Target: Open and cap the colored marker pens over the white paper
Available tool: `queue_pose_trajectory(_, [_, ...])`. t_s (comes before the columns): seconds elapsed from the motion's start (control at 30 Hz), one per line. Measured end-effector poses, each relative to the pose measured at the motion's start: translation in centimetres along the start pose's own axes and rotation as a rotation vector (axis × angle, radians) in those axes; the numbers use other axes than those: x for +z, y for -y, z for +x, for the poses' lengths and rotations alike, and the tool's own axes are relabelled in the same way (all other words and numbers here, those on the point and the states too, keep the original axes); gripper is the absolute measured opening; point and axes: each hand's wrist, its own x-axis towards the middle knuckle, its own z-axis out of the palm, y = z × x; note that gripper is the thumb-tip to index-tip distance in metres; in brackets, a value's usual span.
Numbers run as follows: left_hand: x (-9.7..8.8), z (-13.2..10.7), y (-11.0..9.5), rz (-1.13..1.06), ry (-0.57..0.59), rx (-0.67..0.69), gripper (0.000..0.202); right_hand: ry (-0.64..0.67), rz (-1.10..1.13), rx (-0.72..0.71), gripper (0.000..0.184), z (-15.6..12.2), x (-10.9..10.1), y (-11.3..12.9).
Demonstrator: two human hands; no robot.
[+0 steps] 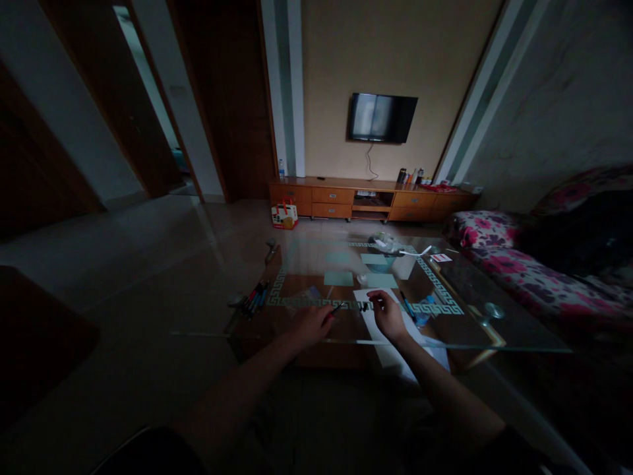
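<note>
My left hand (312, 324) is closed around a slim dark pen (338, 308), its tip pointing right and away from me over the glass table (306, 330). My right hand (388, 316) hovers above a white sheet of paper (378, 333), its fingers curled together in a pinch. Just beside those fingertips is a small dark piece (364, 306); whether it is held or lies on the paper is too dim to tell. A dark pen (408, 307) lies to the right of my right hand. Several pens (254, 300) form a bundle at the table's left side.
A bowl with a plastic bag (386, 243) stands toward the table's far edge, near a white card (440, 258). A clear bottle (424, 310) shows right of the paper. Beyond are a low cabinet (291, 192), a gift bag (284, 216) and a flowered sofa (514, 264).
</note>
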Motion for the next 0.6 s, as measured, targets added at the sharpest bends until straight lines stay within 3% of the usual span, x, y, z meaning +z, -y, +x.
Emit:
queue_pose_trajectory(0.1, [0.1, 0.0, 0.0, 0.018, 0.002, -0.003, 0.028, 0.106, -0.273, -0.103, 0.044, -0.8, -0.2, 0.3])
queue_pose_trajectory(0.23, [0.2, 0.1, 0.0, 0.015, -0.005, 0.002, 0.029, 0.314, -0.522, -0.018, 0.066, -2.1, 0.0, 0.5])
queue_pose_trajectory(0.37, [0.2, 0.1, -0.1, -0.007, 0.006, -0.004, 0.028, 0.450, -0.571, 0.028, 0.071, -2.6, 0.2, 0.2])
queue_pose_trajectory(0.6, [0.0, 0.1, -0.3, 0.023, 0.033, -0.023, 0.029, 0.509, -0.591, 0.041, 0.069, -2.5, 0.1, -0.1])
